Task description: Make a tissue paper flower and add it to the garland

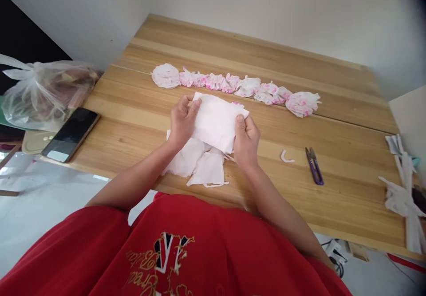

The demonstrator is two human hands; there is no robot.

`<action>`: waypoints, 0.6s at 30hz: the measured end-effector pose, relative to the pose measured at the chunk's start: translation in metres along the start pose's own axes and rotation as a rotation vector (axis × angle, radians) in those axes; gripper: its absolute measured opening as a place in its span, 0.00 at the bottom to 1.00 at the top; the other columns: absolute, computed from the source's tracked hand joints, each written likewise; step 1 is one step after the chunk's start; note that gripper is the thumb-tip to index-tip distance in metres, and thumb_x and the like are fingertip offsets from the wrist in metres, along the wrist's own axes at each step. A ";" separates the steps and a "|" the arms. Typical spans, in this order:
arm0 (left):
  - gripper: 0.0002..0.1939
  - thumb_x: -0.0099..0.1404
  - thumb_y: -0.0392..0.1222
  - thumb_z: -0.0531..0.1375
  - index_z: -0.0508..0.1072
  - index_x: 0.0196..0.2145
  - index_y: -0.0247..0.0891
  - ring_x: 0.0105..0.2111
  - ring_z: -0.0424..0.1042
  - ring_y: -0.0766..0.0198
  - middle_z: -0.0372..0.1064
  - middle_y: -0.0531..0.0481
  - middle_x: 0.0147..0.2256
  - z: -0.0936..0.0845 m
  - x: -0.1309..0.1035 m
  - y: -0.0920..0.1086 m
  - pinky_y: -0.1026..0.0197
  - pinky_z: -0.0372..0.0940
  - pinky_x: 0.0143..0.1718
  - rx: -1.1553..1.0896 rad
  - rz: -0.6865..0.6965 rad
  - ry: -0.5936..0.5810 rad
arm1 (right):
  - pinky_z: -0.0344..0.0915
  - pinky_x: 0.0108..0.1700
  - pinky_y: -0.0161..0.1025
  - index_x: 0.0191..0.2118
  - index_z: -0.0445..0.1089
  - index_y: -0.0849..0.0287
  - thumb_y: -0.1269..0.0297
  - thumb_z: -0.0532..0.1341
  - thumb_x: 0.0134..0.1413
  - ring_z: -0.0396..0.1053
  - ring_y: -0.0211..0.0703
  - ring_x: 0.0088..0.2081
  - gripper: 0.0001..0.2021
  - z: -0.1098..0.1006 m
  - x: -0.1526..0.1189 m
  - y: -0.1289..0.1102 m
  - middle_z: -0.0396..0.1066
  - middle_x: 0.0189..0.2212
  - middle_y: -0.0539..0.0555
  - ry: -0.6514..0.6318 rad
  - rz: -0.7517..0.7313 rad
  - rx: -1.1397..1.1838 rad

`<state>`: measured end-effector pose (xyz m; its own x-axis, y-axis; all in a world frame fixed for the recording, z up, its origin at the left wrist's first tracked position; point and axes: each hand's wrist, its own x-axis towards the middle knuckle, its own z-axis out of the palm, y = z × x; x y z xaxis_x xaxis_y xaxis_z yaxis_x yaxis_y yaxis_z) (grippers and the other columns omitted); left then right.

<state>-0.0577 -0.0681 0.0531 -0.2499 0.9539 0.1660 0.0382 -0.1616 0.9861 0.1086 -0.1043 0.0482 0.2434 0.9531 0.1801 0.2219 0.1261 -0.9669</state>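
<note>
A white rectangular piece of cloth [215, 120] is stretched between my two hands above the table. My left hand [183, 118] pinches its left edge, thumb on top. At the right edge, my right hand [245, 138] grips it the same way. A bit of pink shows behind its upper right corner. Below it lie several more white cloth pieces [186, 158], partly covered by the held one. Beyond my hands stretches a row of gathered white and pink cloth puffs [216, 82].
Purple-handled thread snips [314, 166] and a curled white scrap [286, 156] lie to the right. On the left are a phone [71, 135] and a tied clear plastic bag [49, 94]. White strips [404, 194] are knotted at the table's right edge.
</note>
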 end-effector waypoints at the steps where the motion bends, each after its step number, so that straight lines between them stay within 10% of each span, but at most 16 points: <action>1: 0.11 0.66 0.49 0.59 0.69 0.34 0.39 0.27 0.65 0.69 0.63 0.55 0.26 -0.001 0.004 -0.004 0.68 0.57 0.27 -0.030 -0.012 0.020 | 0.59 0.27 0.34 0.38 0.68 0.55 0.47 0.53 0.62 0.60 0.35 0.23 0.17 -0.005 0.000 0.000 0.61 0.22 0.45 -0.047 0.020 0.013; 6: 0.10 0.67 0.47 0.58 0.68 0.32 0.37 0.30 0.69 0.68 0.67 0.53 0.27 -0.009 0.022 -0.021 0.67 0.63 0.30 -0.228 -0.196 0.047 | 0.64 0.29 0.36 0.45 0.70 0.55 0.53 0.58 0.61 0.67 0.36 0.24 0.13 -0.035 -0.009 -0.003 0.69 0.24 0.46 -0.231 0.004 -0.183; 12: 0.12 0.64 0.48 0.61 0.69 0.38 0.36 0.35 0.74 0.64 0.72 0.51 0.31 -0.010 0.026 -0.027 0.65 0.67 0.34 -0.338 -0.295 0.025 | 0.63 0.54 0.51 0.52 0.70 0.52 0.57 0.65 0.55 0.68 0.53 0.52 0.19 -0.036 -0.021 0.007 0.74 0.49 0.56 -0.682 -0.424 -0.598; 18: 0.11 0.65 0.47 0.61 0.70 0.36 0.36 0.39 0.75 0.61 0.73 0.49 0.32 -0.013 0.028 -0.026 0.63 0.69 0.38 -0.403 -0.328 0.008 | 0.67 0.46 0.47 0.47 0.73 0.54 0.65 0.54 0.64 0.73 0.48 0.43 0.11 -0.035 -0.019 0.023 0.77 0.42 0.54 -0.632 -0.354 -0.626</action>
<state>-0.0782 -0.0404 0.0317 -0.1934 0.9692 -0.1526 -0.4187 0.0591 0.9062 0.1424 -0.1294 0.0290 -0.4487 0.8833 0.1357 0.6939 0.4400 -0.5699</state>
